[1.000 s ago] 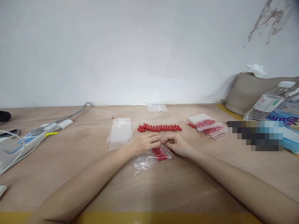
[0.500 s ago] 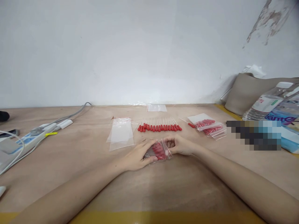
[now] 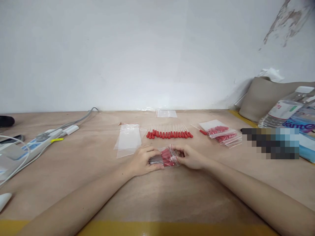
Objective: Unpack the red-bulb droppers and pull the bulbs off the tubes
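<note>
Between my hands lies a clear zip bag (image 3: 167, 157) with several red-tipped pieces inside. My left hand (image 3: 144, 161) is curved around the bag's left part, thumb along the near side and fingers along the far side. At the zip end, my right hand (image 3: 189, 156) has its fingers curled and pinches the bag's right edge. Beyond them is a row of red-tipped sticks (image 3: 169, 134) with thin white stems. Flat clear bags (image 3: 129, 139) lie to the left of the row. On the right are filled zip bags (image 3: 221, 132), and a single red-tipped stick (image 3: 202, 132) rests beside them.
A power strip (image 3: 31, 149) with cables and plugs lies at the left. Another flat bag (image 3: 166, 113) is near the wall. At the right stand a plastic bottle (image 3: 283, 108) and a grey-brown container (image 3: 253, 98), with a blue pack (image 3: 307, 149) in front.
The fingers of my left hand have drawn back a little to the left on the bag, so more of its red contents show. My right hand keeps its pinch. The view has shifted slightly.
</note>
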{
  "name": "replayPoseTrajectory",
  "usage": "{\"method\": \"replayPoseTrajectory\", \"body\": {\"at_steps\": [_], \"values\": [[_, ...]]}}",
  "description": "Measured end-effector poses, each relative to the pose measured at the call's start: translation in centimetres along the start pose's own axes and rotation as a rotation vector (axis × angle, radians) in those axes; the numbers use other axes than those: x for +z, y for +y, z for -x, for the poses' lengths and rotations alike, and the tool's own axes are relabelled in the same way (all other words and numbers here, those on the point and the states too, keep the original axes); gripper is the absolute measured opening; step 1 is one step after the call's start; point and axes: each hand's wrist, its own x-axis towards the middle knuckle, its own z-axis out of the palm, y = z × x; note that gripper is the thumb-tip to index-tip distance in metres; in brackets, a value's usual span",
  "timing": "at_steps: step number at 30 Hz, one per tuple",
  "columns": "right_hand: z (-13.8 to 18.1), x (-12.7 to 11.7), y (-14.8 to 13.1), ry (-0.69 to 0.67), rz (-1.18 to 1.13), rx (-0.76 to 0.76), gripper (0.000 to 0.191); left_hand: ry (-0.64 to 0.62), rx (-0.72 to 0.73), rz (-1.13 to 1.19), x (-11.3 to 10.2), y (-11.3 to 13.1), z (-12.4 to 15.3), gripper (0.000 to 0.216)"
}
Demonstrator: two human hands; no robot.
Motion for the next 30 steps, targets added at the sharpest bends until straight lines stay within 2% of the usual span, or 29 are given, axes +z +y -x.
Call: {"method": "replayPoseTrajectory", "body": {"at_steps": [3,6,12,15,18,24,30], "values": [[-0.2,0.3,0.1,-0.007,-0.048,0.056,0.021,0.009,-0.002,0.041,0.2,-0.1,0.1,0.049],[-0.4,0.8,0.3,0.053,-0.151,0.146,0.029,0.002,-0.032,0.096,0.3,-0.1,0.1,0.053],[-0.5,1.3,0.3,0.12,-0.295,0.212,0.04,-0.012,-0.06,0.121,0.4,-0.1,0.0,0.052],[-0.6,1.0,-0.1,0.075,-0.343,0.253,0.045,0.015,-0.037,0.116,0.6,-0.2,0.1,0.051],[-0.6,0.8,-0.3,0.005,-0.387,0.248,0.039,0.036,-0.021,0.105,0.7,-0.2,0.2,0.05],[-0.5,0.9,-0.2,0.009,-0.457,0.207,0.041,0.025,-0.026,0.108,0.6,0.0,0.1,0.049],[-0.5,0.0,0.3,-0.052,-0.352,0.121,0.037,-0.013,-0.06,0.137,0.5,0.1,0.0,0.048]]}}
